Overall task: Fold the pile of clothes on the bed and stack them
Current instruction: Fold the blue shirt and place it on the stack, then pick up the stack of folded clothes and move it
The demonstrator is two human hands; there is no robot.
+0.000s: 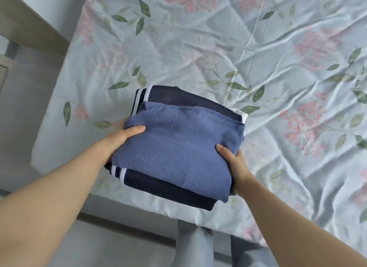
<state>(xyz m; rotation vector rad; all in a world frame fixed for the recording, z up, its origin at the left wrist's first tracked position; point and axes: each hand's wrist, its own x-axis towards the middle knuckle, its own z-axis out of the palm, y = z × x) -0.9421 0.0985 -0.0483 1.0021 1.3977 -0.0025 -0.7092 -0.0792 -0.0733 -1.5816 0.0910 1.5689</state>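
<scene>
Now both hands grip a small stack of folded clothes, one at each side — the left hand [119,137] closed on the left edge with its thumb on top, the right hand [235,165] closed on the right edge, thumb likewise on top. A medium-blue folded garment [174,147] lies uppermost, over a navy garment with white stripes [168,185]; a sliver of white cloth [243,114] shows beneath. Below the stack spreads the floral bedsheet [278,67], near the bed's corner — whether the stack touches the sheet cannot be told.
</scene>
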